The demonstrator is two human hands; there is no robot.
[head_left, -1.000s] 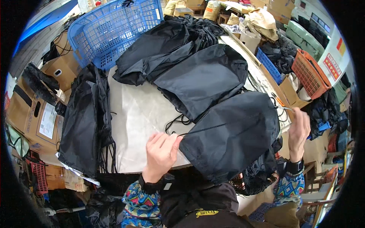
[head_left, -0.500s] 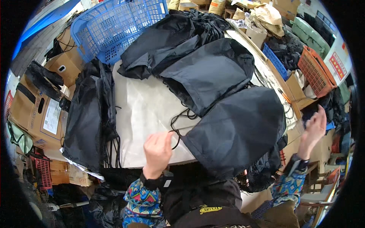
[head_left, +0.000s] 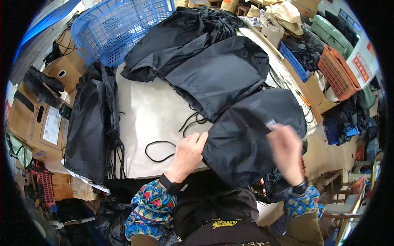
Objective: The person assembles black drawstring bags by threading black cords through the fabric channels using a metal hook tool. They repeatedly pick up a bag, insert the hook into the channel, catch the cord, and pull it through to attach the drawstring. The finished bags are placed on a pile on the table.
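Observation:
A black drawstring bag (head_left: 250,143) lies spread in front of me, its near side hanging over the table edge. My left hand (head_left: 186,158) is closed in a pinch on the bag's left edge. A black cord (head_left: 159,151) loops on the table beside that hand. Over the bag's right half is my right hand (head_left: 286,153), blurred, with its fingers curled closed. A small pale bit shows at its fingertips, and a dark fold of the fabric runs up to them; what they hold is unclear. Just beyond lies another black bag (head_left: 219,76).
More black bags (head_left: 168,41) are heaped at the back, beside a blue plastic basket (head_left: 119,28). A stack of black bags (head_left: 90,127) lies along the table's left side. Cardboard boxes (head_left: 51,123) stand left; an orange crate (head_left: 338,74) stands right. The white tabletop (head_left: 141,110) shows between.
My right hand has swung in from the far right to over the bag, its fingers now curled. My left hand has shifted right onto the bag's edge, and the cord has dropped to the table.

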